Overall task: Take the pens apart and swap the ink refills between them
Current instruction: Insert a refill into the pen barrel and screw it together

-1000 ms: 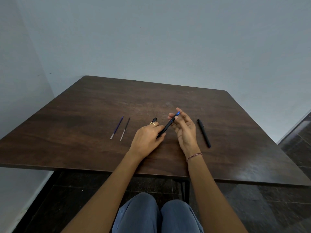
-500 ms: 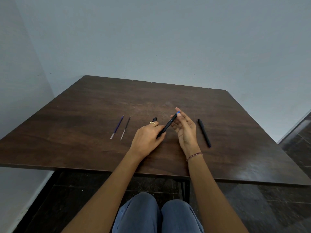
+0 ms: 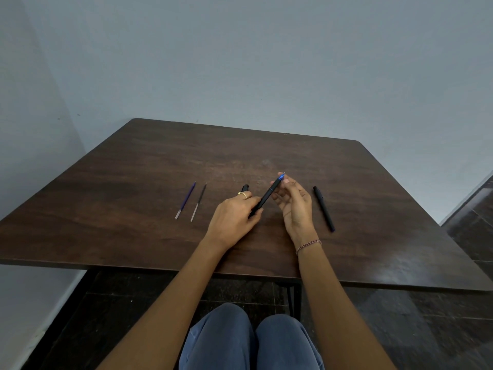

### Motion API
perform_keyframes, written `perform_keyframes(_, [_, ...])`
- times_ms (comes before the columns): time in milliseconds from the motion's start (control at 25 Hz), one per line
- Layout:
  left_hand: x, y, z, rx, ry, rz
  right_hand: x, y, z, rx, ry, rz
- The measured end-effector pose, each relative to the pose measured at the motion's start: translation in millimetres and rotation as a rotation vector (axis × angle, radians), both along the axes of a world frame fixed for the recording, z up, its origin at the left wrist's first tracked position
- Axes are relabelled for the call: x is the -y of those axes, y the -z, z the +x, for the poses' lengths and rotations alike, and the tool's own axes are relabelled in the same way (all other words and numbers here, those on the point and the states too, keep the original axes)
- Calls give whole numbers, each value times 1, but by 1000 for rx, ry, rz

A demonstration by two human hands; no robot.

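barrel (image 3: 266, 195) in left hand (image 3: 231, 220), blue tip (image 3: 280, 179) protruding

Soft, even, rather dim light, pale sheen on table (image 3: 400, 263) near right corner, shadows faint, wall (image 3: 266, 62) flat grey, edges bowed by wide lens, floor (image 3: 426, 329) smeared lower right.
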State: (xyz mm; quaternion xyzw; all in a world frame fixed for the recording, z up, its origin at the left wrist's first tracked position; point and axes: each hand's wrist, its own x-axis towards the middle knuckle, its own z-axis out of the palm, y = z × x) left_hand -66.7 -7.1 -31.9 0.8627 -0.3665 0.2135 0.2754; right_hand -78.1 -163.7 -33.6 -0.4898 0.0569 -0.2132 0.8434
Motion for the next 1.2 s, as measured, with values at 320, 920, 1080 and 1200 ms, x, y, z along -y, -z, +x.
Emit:
perform_keyframes(320, [0,0,0,1,-5,20,-1,1,-1,44,-67,-98])
perform_keyframes(920, [0,1,-1,59,2,-4,-2,1,-1,20,-6,-83])
perform_keyframes(1080, [0,1,-1,73,-30,-108,-2,1,1,40,4,-112])
perform_keyframes(1200, [-2,1,2,34,-106,-294,-6,6,3,-34,31,-290])
